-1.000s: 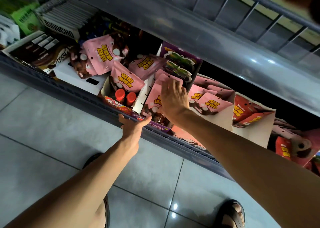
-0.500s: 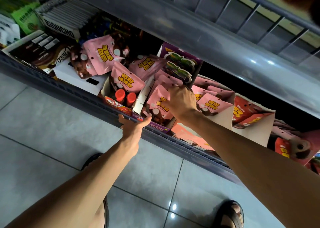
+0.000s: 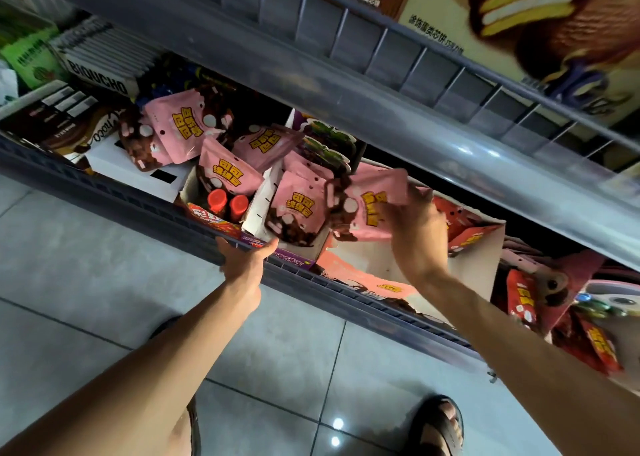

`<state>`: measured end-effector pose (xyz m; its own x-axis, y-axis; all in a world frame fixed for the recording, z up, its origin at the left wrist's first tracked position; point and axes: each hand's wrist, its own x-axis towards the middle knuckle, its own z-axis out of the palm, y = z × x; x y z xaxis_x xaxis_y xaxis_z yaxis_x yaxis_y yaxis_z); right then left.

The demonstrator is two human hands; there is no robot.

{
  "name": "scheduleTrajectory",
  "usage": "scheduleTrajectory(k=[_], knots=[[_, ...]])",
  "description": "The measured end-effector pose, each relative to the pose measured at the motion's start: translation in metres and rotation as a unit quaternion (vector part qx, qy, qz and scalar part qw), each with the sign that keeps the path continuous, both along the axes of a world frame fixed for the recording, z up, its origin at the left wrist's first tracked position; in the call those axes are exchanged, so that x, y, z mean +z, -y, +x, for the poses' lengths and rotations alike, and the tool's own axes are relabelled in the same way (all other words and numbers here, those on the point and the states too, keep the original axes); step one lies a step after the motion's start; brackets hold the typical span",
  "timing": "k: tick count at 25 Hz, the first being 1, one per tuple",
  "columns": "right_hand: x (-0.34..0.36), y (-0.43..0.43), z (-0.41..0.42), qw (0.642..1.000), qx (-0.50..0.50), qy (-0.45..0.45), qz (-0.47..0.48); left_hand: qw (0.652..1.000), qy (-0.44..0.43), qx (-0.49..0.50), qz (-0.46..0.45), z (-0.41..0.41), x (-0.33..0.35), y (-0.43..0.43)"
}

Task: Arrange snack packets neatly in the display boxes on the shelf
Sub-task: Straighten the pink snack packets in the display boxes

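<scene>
My right hand [image 3: 417, 225] grips a pink snack packet [image 3: 372, 206] with yellow lettering, held tilted above the white display box [image 3: 388, 265] at the shelf's middle. Another pink packet [image 3: 298, 209] stands in the purple-fronted display box [image 3: 259, 209] just left of it. My left hand [image 3: 244, 260] clasps the front edge of the grey shelf [image 3: 346, 293] below that box. More pink packets [image 3: 188, 126] lie loose and askew further left. Red packets [image 3: 467, 239] fill the box to the right.
Two red-capped bottles [image 3: 227, 202] stand in a small box left of the purple one. Chocolate boxes [image 3: 59, 123] and a Biquocho box [image 3: 97, 64] sit at far left. A grey upper shelf [image 3: 381, 102] overhangs closely. Tiled floor and my sandalled foot [image 3: 440, 424] lie below.
My right hand has lifted a pink packet out of the box and moved right with it. The left hand has stayed on the shelf edge.
</scene>
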<state>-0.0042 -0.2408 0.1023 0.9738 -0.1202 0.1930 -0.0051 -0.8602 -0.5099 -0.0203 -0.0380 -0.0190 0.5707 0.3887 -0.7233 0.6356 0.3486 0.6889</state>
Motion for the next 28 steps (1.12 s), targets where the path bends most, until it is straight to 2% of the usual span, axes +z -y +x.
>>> scheduleTrajectory(k=[3, 4, 7, 9, 14, 18, 22, 28], knots=[[-0.005, 0.034, 0.009, 0.995, -0.089, -0.018, 0.027, 0.999, 0.017, 0.003, -0.027, 0.000, -0.002, -0.002], [-0.010, 0.040, 0.015, 0.994, -0.111, -0.020, 0.006, 0.999, 0.021, 0.006, -0.031, 0.001, -0.003, -0.002], [-0.037, 0.043, 0.031, 0.979, -0.075, -0.065, -0.179, 0.999, 0.031, 0.013, -0.033, -0.001, -0.006, -0.003], [-0.056, 0.036, 0.042, 0.970, -0.018, -0.090, -0.223, 0.999, 0.033, 0.013, -0.033, -0.001, -0.009, -0.003], [-0.081, 0.022, 0.071, 0.974, 0.023, -0.065, -0.215, 0.999, 0.021, 0.016, -0.026, 0.002, -0.014, -0.003], [-0.092, 0.016, 0.076, 0.957, 0.063, -0.054, -0.277, 0.999, 0.025, 0.009, -0.032, 0.002, -0.015, -0.004], [-0.091, 0.018, 0.082, 0.965, 0.058, -0.008, -0.257, 0.999, 0.023, 0.010, -0.030, 0.004, -0.015, -0.005], [-0.096, 0.015, 0.083, 0.964, 0.043, -0.034, -0.260, 0.999, 0.020, 0.010, -0.031, 0.005, -0.014, -0.005]])
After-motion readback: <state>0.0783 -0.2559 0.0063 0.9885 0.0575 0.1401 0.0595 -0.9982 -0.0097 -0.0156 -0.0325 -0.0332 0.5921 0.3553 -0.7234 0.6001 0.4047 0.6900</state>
